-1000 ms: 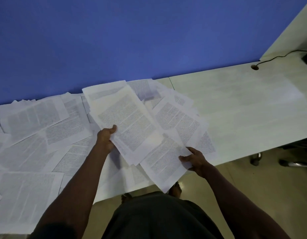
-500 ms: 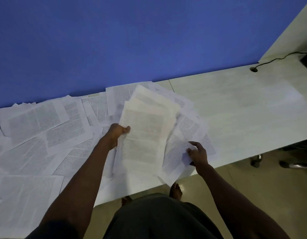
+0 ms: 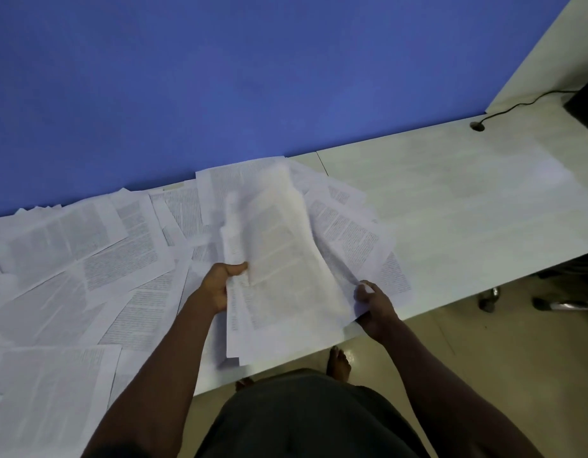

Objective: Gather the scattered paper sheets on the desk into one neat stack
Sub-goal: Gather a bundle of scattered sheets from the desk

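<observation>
The left hand (image 3: 220, 287) grips a bundle (image 3: 279, 259) of sheets by its left edge, thumb on top, probably so the loose pages stay together while more are added. The bundle is lifted over the near-middle desk (image 3: 451, 209), long axis running near to far, leaning slightly left. The right hand (image 3: 373, 300) pinches the near corner of a sheet (image 3: 349, 239) lying just right.

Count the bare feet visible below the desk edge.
2: one bare foot on the floor right of the desk's front edge, another foot barely peeking out left of it, mostly hidden.
</observation>
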### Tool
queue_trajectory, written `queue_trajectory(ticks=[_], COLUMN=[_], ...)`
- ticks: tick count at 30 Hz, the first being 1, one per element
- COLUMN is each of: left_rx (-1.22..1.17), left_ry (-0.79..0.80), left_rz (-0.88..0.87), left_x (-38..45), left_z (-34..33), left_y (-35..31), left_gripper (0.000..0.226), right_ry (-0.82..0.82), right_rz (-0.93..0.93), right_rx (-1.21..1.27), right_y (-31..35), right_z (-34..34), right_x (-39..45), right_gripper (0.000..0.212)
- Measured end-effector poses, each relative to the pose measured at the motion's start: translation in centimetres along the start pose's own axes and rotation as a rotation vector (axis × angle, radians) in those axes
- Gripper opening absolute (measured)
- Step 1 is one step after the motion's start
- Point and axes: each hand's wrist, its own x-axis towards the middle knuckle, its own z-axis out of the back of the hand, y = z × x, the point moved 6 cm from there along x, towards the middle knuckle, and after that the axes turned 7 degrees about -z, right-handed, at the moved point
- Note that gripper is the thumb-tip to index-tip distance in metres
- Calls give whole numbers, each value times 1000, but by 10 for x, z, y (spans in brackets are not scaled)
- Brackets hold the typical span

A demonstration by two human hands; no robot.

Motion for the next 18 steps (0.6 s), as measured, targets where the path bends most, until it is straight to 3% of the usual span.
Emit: queue_trajectory(ticks=[3,5,7,9,13,15,17,18], left_rx=[181,252,384,553,684,733,843,910], left_ry=[55,29,-53,-72,-11,110,200,235], left_rz=[37,-13,-141,-272,-473,-568,-539,-474], left_x=[8,16,23,25,19,11,7,2], left_z=[-24,-38,-44,-49,-51,-55,-60,-63], left_y=[11,12,1,-18,-71,-102,-124,-130], left_gripper=[35,36,41,44,46,71,84,78], right_ry=[125,98,62,89,88,2,-21,-2], right_rz=[-15,5,-8,-13,68,166,239,273], right_rx=[-29,-124,-224,-278,-473,-573,-632,-675], right_y=[-5,-5,-5,-1,11,21,34,42], right_z=[-10,-7,0,1,7,12,12,5], right_x=[0,4,9,2,-9,-13,-17,-23], right_gripper=[21,9,51,72,47,35,30,28])
